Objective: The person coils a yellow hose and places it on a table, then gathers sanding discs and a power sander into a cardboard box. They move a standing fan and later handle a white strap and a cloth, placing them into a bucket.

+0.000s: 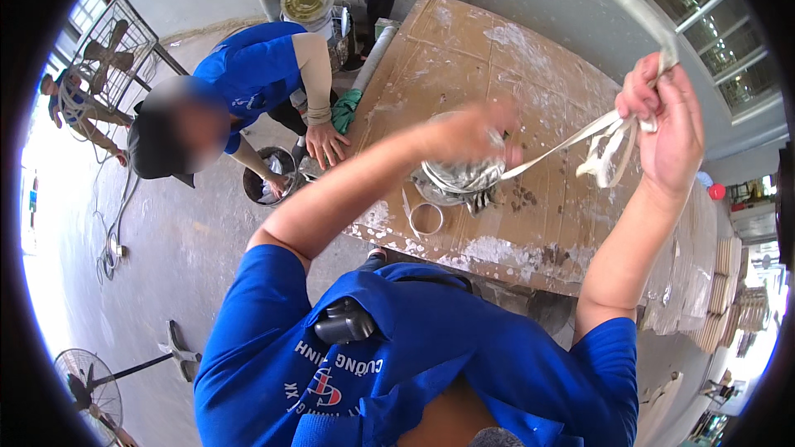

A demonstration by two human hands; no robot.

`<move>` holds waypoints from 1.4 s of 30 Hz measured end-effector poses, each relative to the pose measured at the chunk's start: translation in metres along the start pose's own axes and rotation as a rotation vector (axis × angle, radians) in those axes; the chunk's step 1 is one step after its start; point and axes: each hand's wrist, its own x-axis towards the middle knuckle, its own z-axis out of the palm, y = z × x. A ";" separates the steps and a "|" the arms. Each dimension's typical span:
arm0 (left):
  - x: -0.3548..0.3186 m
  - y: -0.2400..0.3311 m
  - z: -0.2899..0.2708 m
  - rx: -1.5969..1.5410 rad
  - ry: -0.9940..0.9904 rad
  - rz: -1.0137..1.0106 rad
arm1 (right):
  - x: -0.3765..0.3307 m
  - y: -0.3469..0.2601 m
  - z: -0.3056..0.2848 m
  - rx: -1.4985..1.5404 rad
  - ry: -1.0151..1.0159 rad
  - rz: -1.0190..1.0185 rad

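Note:
My right hand (667, 120) is raised at the right, its fingers closed round a whitish cloth strip (592, 128) with loose, crumpled ends. A long pale length (633, 4) rises from the same fingers toward the upper right; whether it is a stick or more strip I cannot tell. The strip runs left to a round, whitish wrapped bundle (464, 178) on the table. Over that bundle is my left hand (472, 132), smeared by motion, so its grip does not show. A ring-shaped roll (426, 218) lies just nearer than the bundle.
The cardboard-covered table (447, 58) is spattered white. On its left, a bending co-worker (257, 66) rests one hand at the edge and reaches into a dark bucket (272, 174). Another person holds a white bucket (306, 2) at the back. A fan (87, 393) stands lower left.

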 end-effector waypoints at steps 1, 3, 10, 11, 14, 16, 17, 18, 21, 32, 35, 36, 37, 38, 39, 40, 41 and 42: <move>-0.001 0.000 0.034 -0.132 -0.153 0.003 | 0.000 -0.003 -0.007 -0.028 0.011 -0.037; 0.002 -0.007 0.072 -0.357 -0.242 -0.030 | -0.004 -0.008 -0.021 -0.070 0.121 -0.076; 0.082 -0.027 0.094 0.028 -0.228 0.257 | -0.030 -0.030 -0.062 0.143 0.148 -0.224; 0.092 -0.029 0.096 -0.025 -0.277 0.126 | -0.037 -0.035 -0.065 0.122 0.197 -0.243; 0.122 -0.038 0.082 -0.229 -0.231 -0.122 | -0.055 -0.047 -0.080 0.109 0.363 -0.331; 0.138 -0.056 0.032 -0.274 0.040 -0.200 | -0.064 -0.044 -0.093 0.014 0.434 -0.374; 0.139 -0.061 0.004 -0.136 0.173 -0.240 | -0.068 -0.038 -0.098 -0.013 0.514 -0.373; 0.140 -0.063 -0.028 0.012 0.282 -0.168 | -0.068 -0.029 -0.104 -0.090 0.663 -0.319; 0.114 -0.032 -0.095 0.128 0.413 0.007 | -0.068 0.009 -0.101 -0.252 0.720 -0.148; 0.033 0.063 -0.119 -0.235 0.591 0.155 | -0.010 0.152 0.064 -0.308 -0.212 0.270; 0.005 0.015 -0.111 -0.038 0.927 0.228 | -0.018 0.158 0.077 -0.297 -0.208 0.389; -0.007 -0.005 -0.112 0.066 0.939 0.190 | -0.022 0.157 0.082 -0.197 -0.140 0.391; -0.021 -0.021 -0.103 -0.050 0.975 0.068 | -0.026 0.157 0.088 -0.111 -0.050 0.371; -0.028 -0.036 -0.091 -0.144 1.056 -0.069 | -0.029 0.154 0.092 -0.019 0.081 0.442; -0.040 -0.048 -0.078 -0.115 0.994 -0.100 | -0.029 0.149 0.094 0.113 0.001 0.278; -0.050 -0.057 -0.063 -0.234 0.724 -0.282 | -0.029 0.143 0.095 0.229 -0.041 0.199; -0.059 -0.059 -0.041 -0.257 0.523 -0.241 | -0.027 0.135 0.095 0.354 -0.117 0.050; -0.064 -0.059 -0.019 -0.286 0.389 -0.109 | -0.028 0.124 0.092 0.406 -0.057 0.125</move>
